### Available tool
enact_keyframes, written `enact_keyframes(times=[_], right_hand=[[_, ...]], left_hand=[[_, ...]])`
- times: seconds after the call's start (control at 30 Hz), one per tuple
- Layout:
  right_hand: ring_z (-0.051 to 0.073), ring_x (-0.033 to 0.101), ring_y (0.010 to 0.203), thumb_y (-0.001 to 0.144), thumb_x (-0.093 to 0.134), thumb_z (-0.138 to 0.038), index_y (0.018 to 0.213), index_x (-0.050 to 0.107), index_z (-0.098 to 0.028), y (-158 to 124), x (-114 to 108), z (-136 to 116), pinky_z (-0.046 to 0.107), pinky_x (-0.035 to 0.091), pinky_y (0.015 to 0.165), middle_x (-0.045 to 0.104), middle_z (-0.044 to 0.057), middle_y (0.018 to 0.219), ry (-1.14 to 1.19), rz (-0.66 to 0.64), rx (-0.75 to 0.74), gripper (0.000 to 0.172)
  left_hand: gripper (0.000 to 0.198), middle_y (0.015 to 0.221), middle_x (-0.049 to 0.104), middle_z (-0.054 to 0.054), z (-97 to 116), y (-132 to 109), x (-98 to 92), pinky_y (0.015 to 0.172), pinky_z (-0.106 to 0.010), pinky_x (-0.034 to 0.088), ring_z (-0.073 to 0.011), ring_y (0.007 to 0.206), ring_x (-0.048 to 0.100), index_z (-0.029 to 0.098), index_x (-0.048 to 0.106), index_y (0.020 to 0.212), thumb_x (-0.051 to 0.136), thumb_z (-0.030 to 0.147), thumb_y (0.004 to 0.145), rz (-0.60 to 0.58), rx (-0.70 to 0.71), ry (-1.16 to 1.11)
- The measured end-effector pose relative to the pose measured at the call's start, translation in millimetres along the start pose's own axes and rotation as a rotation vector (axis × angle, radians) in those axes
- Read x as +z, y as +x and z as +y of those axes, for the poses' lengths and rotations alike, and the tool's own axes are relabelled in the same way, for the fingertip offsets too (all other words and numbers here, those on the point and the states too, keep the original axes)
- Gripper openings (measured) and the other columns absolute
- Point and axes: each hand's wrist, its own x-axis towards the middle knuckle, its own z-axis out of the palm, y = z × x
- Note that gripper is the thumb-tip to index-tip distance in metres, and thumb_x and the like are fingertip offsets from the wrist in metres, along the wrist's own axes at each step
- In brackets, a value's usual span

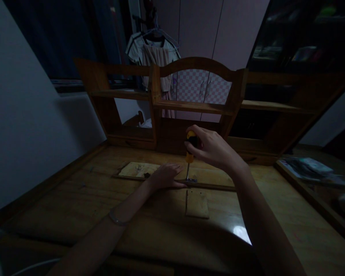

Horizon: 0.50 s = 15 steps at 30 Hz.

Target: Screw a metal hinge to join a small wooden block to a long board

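Observation:
My right hand is closed around the yellow and black handle of a screwdriver. The screwdriver stands nearly upright, its tip down at a small metal piece, perhaps a hinge, on the near edge of a long wooden board. Lying flat across that board, left of the screwdriver, is my left hand, fingers stretched out and thumb along the near edge. Just in front lies a small square wooden piece with small dark holes near its top edge. A worn pale patch marks the board's left part.
The wooden desktop carries a shelf unit along its back. Papers or packets lie at the right, beyond a raised wooden edge. Clothes hang behind, before a pale wardrobe. A white cable shows lower left.

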Motion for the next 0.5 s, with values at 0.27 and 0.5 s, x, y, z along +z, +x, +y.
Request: enact_keyframes(times=[0.27,0.5], right_hand=[[0.016,0.054,0.074,0.088,0.061,-0.015,0.126,0.051,-0.015,-0.6,-4.5,-3.7,0.024,0.037,0.065,0.058,0.002,0.088,0.112,-0.052,-0.021,0.039],[0.018,0.055,0.073,0.091,0.059,-0.02,0.129,0.048,-0.016,-0.5,1.6,-0.9,0.025,0.039,0.066,0.059,0.004,0.09,0.024,-0.03,0.004,0.039]], left_hand=[[0.071,0.114,0.062,-0.012,1.9,-0.3,-2.6,0.094,-0.035,0.046,-0.0269,0.107,0.059,0.014,0.057,0.12,0.055,0.074,0.081,0.009,-0.002,-0.015],[0.072,0.113,0.063,-0.012,1.1,-0.4,-2.0,0.094,-0.035,0.046,-0.0268,0.105,0.06,0.013,0.058,0.118,0.054,0.075,0.081,0.006,-0.003,-0.015]])
